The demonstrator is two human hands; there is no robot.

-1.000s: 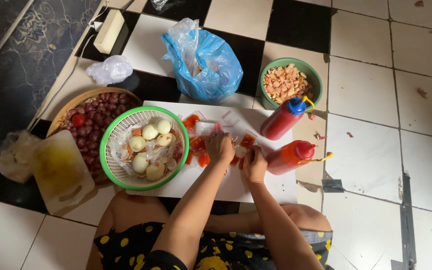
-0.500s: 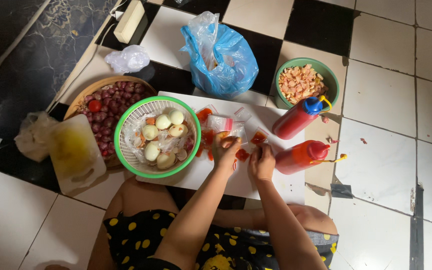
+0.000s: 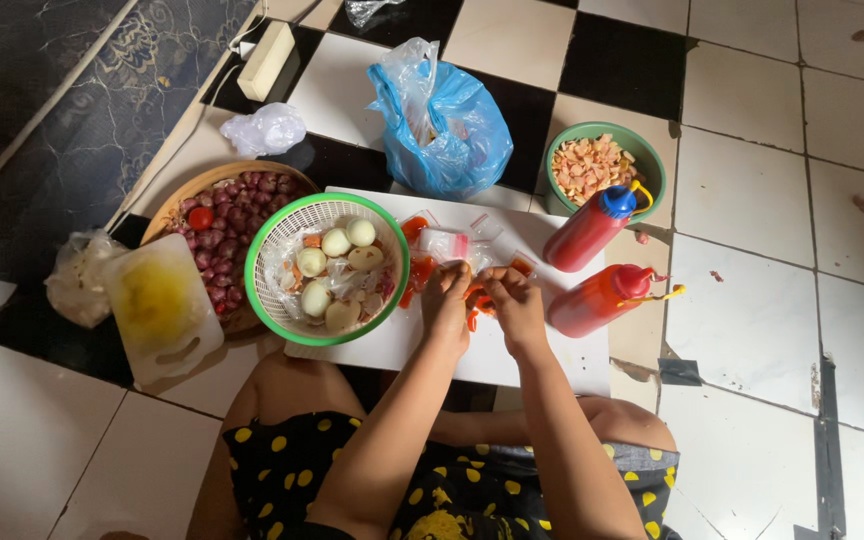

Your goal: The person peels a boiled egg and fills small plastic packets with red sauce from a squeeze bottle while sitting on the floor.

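A small sachet (image 3: 479,296) of red sauce is pinched between both hands over the middle of a white board (image 3: 542,355) laid on the tiled floor. The left hand (image 3: 447,300) is closed narrowly on the sachet's left end, and the right hand (image 3: 515,305) is closed on its right end; the fingertips nearly meet. More filled sachets (image 3: 417,265) are heaped just beyond the hands, touching one another, with a few clear empty ones (image 3: 447,243) among them.

To the left, a green basket (image 3: 282,225) of peeled eggs (image 3: 337,242) overlaps the board's left edge and sits close to the left hand. To the right, two red squeeze bottles are found: one with a blue cap (image 3: 592,228) is leaned across the board's far right corner, and one with a red cap (image 3: 602,299) is laid at the right edge, near the right hand. Bare board is left only on the near side, under the wrists.

Beyond the board a blue bag (image 3: 447,120) and a green bowl (image 3: 652,165) of chopped pieces are set. A tray of shallots (image 3: 227,220) and a yellow-stained cutting board (image 3: 160,310) are placed past the basket.
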